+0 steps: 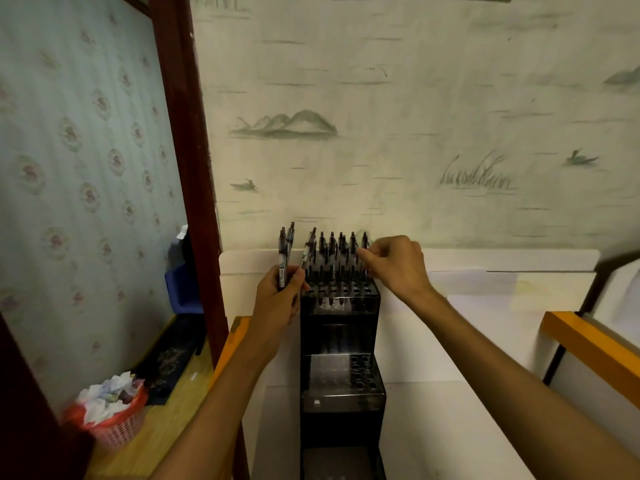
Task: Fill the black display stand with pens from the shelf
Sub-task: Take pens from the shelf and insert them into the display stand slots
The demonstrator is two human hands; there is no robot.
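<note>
**Two hands at a tiered pen stand**

A tall black display stand [341, 344] stood on a white shelf [467, 341] against a pale wall painted with hills, reeds and a bird. Its top tier held a row of upright pens [337, 251] set in round holes; a lower tier showed holes with no pens in them.

The left hand [278, 299] was at the stand's upper left corner, its fingers curled around a small bunch of pens [284, 258] that pointed upward, just beside the row already in the stand. The right hand [398, 265] was at the upper right corner, thumb and fingers pinched together at the rightmost pen [364, 242] of the row; whether it actually gripped that pen was hard to tell.

To the left, beyond a dark red wooden post [187, 133], a red basket [114, 420] full of crumpled paper sat on a wooden floor.
</note>
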